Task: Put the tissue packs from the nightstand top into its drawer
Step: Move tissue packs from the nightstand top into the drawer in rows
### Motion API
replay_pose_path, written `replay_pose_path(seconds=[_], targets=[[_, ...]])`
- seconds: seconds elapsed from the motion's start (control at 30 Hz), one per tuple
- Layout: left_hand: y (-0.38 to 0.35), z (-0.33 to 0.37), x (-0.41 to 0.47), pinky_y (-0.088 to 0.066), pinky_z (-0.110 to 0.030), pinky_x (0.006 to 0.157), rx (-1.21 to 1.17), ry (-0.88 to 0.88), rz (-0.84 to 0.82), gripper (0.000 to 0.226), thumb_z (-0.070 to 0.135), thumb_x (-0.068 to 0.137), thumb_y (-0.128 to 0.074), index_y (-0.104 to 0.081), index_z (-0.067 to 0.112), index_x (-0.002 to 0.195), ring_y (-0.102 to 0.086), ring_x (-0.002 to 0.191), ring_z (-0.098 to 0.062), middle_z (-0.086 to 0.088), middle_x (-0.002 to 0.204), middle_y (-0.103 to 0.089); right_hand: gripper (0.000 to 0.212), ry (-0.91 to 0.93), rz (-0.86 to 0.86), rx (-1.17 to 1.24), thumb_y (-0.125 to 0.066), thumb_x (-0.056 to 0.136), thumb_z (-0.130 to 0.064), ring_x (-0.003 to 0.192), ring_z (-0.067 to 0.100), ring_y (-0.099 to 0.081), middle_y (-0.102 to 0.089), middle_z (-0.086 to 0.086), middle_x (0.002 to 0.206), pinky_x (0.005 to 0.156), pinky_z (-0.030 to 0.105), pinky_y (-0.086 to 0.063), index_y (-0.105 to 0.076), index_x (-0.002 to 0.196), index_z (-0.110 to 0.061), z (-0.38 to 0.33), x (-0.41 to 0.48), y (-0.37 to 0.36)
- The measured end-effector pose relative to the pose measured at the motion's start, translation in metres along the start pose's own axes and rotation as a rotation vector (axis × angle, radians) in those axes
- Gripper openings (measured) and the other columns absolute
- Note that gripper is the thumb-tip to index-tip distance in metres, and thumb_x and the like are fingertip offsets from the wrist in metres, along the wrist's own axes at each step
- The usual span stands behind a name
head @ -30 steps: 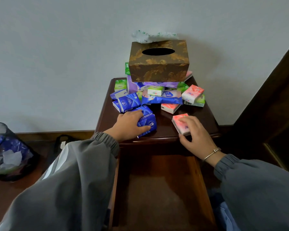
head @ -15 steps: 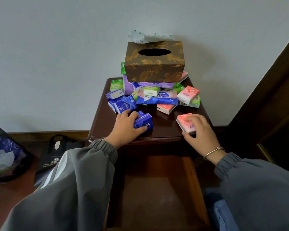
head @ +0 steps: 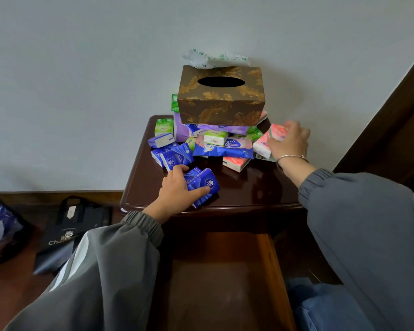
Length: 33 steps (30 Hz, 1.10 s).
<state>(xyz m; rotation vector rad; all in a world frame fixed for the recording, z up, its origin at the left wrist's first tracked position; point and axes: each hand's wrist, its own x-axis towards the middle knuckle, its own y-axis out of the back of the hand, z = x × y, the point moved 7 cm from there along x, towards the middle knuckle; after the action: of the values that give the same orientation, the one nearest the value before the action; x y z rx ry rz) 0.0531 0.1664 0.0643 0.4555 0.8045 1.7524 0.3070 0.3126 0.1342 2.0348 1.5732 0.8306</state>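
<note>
Before the tissue box (head: 221, 101) our left hand (head: 177, 191) grips 1 blue pack (head: 204, 183); beside it, right hand (head: 290, 143) clutches 1 pink pack (head: 277, 132). Next, we judge: both into drawer (head: 225, 283).

Left hand (head: 177, 188) gripping blue pack (head: 204, 181), right hand (head: 290, 143) holding pink pack (head: 278, 131) (blurred)

Left sleeve (head: 101, 271): loose grey jacket fabric, matte, with soft folds.
Left stripe (head: 74, 259): a white panel runs along the outer side of the sleeve.
Left cuff (head: 141, 223): elasticated, gathered into fine ribs, the same grey; it ends at the wrist of the bare left hand (head: 177, 187).
Right sleeve (head: 368, 235): the same grey, wide and billowing, with a sliver of white at its outer edge.
Right cuff (head: 313, 182): gathered elastic, grey.
Bracelet (head: 289, 157): a thin silver bangle with a small bead, worn just behind the bare right hand (head: 289, 142).
Lower garment (head: 320, 306): blue cloth below the right sleeve; which garment it is cannot be told.
</note>
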Motion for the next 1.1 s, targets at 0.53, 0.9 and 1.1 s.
replay_pose_path(seconds=[0.53, 0.9, 1.1], targets=[[-0.008, -0.009, 0.005, -0.03, -0.045, 0.107, 0.012, 0.016, -0.018, 0.082, 0.057, 0.076, -0.068, -0.035, 0.019, 0.141, -0.036, 0.128, -0.026, -0.006, 0.139, -0.035, 0.037, -0.528, -0.505, 0.293, -0.052, 0.092, -0.007, 0.074, 0.017, -0.057, -0.059, 0.006, 0.089, 0.063, 0.023, -0.052, -0.047, 0.128, -0.016, 0.0, 0.009, -0.026], [-0.005, -0.007, -0.001, -0.034, -0.045, 0.107, -0.075, -0.016, 0.021, 0.073, 0.051, 0.076, -0.073, -0.04, 0.021, 0.134, -0.042, 0.123, -0.021, -0.001, 0.132, -0.042, 0.028, -0.617, -0.523, 0.262, -0.058, 0.09, -0.012, 0.06, 0.017, -0.044, -0.045, 0.008, 0.072, 0.056, 0.029, -0.035, -0.037, 0.107, -0.016, 0.005, 0.01, -0.027], [-0.005, -0.006, -0.002, -0.033, -0.047, 0.108, -0.074, -0.005, 0.012, 0.075, 0.05, 0.076, -0.073, -0.038, 0.022, 0.135, -0.042, 0.123, -0.019, -0.001, 0.134, -0.042, 0.034, -0.663, -0.529, 0.264, -0.065, 0.082, -0.015, 0.069, 0.019, -0.051, -0.053, 0.007, 0.079, 0.056, 0.029, -0.033, -0.04, 0.106, -0.018, 0.01, 0.013, -0.029]])
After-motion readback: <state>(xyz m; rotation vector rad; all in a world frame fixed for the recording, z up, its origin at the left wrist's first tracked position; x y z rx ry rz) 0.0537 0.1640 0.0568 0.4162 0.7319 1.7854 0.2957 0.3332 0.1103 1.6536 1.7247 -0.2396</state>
